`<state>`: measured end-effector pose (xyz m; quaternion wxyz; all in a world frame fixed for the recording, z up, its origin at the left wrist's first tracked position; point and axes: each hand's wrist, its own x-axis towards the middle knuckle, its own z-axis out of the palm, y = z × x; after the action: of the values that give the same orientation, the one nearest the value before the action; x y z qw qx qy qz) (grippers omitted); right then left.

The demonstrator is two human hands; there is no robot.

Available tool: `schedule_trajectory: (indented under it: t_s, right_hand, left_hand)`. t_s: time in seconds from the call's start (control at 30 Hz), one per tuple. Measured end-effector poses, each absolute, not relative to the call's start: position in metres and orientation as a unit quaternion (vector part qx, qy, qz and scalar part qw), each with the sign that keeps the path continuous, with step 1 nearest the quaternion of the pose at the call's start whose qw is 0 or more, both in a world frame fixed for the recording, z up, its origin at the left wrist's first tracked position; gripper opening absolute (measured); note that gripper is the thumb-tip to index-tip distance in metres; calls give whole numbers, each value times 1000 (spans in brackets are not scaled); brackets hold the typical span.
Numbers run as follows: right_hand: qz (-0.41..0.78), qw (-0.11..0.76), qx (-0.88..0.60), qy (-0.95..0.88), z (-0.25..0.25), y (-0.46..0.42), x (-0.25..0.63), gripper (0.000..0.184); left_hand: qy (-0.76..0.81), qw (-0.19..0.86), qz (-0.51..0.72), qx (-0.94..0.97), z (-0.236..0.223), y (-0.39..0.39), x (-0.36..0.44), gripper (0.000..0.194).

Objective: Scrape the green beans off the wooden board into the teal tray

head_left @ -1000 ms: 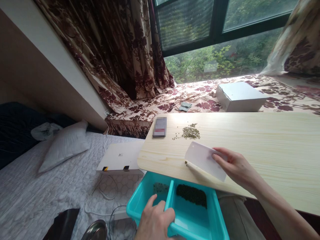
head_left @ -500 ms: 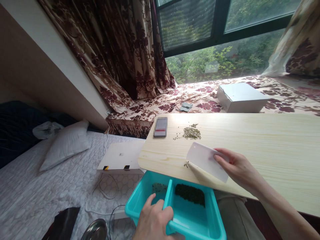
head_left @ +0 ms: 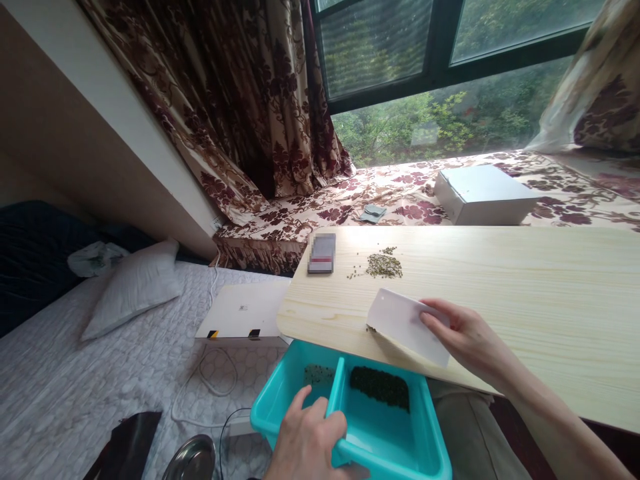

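Note:
My right hand (head_left: 457, 330) is closed on a thin white plastic scraper (head_left: 403, 321), which stands tilted on the pale wooden table near its front edge. A few small greenish beans show by the scraper's left end. Farther back lies a loose pile of the same beans (head_left: 384, 265). Below the table edge is a teal two-compartment bin (head_left: 437, 427), and my left hand (head_left: 307, 433) grips its near side by the divider, index finger stretched over the left compartment. Dark green beans (head_left: 380, 388) fill the back of the right compartment; a thin scatter of small bits (head_left: 319, 375) lies in the left.
A phone-like flat object (head_left: 321, 253) lies at the table's left end. A white box (head_left: 243, 310) sits left of the table (head_left: 550, 300). Another box (head_left: 485, 193) rests on the window ledge. A metal bowl (head_left: 193, 459) and cables are on the bed.
My right hand has moved the scraper slightly left and toward the front table edge, closer to the few stray beans. My left hand keeps its hold on the bin.

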<state>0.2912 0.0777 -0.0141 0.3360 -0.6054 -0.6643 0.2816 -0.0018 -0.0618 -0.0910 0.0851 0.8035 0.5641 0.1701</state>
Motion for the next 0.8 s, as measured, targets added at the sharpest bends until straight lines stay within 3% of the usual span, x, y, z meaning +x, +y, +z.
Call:
schedule_trajectory:
  t_s: [0.37,0.57,0.8]
  right_hand:
    - [296,343,-584,-674,-21,81,290,40]
    - [312,331,-570,-684,-13,79,279,38]
    - [351,289,-553,-698,3,60,284,37]
  left_hand:
    - [581,121,139,793,-82,-66,-4,58]
    - [574,136,112,799,-58,-66,-8,46]
    - [581,84,125,800,-73,-71,-9,52]
